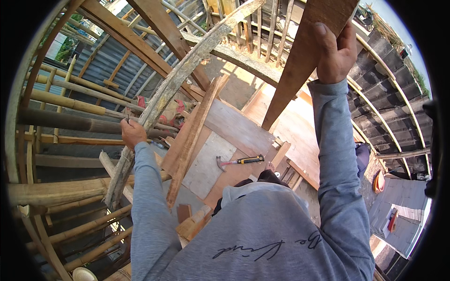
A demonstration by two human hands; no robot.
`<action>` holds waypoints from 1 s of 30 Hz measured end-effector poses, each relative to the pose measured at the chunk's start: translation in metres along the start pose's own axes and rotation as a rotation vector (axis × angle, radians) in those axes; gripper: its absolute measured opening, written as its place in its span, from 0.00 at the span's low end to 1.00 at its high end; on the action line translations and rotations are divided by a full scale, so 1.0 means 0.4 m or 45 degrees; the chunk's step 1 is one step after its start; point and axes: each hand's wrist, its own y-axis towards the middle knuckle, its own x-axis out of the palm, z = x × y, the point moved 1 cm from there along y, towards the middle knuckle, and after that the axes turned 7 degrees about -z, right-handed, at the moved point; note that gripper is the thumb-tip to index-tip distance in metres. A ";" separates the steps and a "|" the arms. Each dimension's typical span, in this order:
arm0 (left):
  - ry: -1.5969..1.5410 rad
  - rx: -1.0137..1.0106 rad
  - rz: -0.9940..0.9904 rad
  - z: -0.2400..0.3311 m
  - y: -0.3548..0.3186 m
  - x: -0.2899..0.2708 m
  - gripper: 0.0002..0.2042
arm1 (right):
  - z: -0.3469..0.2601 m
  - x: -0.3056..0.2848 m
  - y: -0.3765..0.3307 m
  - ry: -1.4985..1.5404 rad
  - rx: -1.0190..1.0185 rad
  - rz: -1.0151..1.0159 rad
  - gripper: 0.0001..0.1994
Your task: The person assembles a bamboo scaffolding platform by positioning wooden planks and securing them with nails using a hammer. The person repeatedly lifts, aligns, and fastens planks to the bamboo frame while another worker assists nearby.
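Observation:
Up at the right, my right hand [335, 52] grips a brown wooden plank [300, 61], thumb on its broad face. The plank tapers in view down toward the middle. My left hand [134, 133] is closed at the left, beside a rough, weathered timber [164, 91] that runs diagonally up to the top. Its fingertips are pinched by the end of a bamboo pole [70, 102]; what they hold, if anything, is too small to make out. Below, a claw hammer [240, 160] with a black and yellow handle lies on plywood boards [208, 164].
Bamboo poles [61, 191] form a frame along the left. A loose wooden strip [193, 143] leans across the boards between my arms. Brown beams [164, 35] cross the upper left. Dark roofing panels [393, 84] line the right, with an orange object [378, 181] below.

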 end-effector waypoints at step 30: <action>0.088 -0.024 -0.018 0.000 -0.002 -0.001 0.14 | -0.074 0.054 0.008 0.210 0.058 -0.067 0.39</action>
